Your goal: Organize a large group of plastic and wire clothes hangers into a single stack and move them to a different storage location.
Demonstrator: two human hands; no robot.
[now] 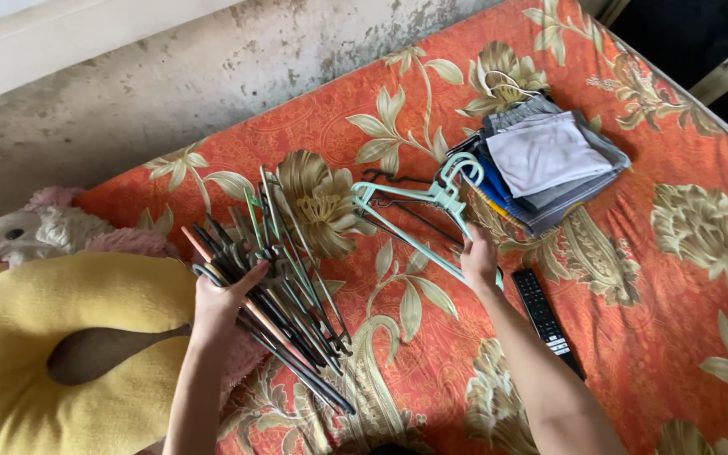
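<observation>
Two hands: left [222, 297] clutching many hangers [284, 295], right [479, 259] gripping one mint hanger [431, 202].

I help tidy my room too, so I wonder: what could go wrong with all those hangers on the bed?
The left hand grips a thick bundle of hangers fanned out unevenly; some might slip loose or tangle. The right hand holds light green hangers whose hooks lie close to the folded clothes, so they could snag the pile and pull it apart. The remote control lies beside the right arm and could get knocked.
</observation>
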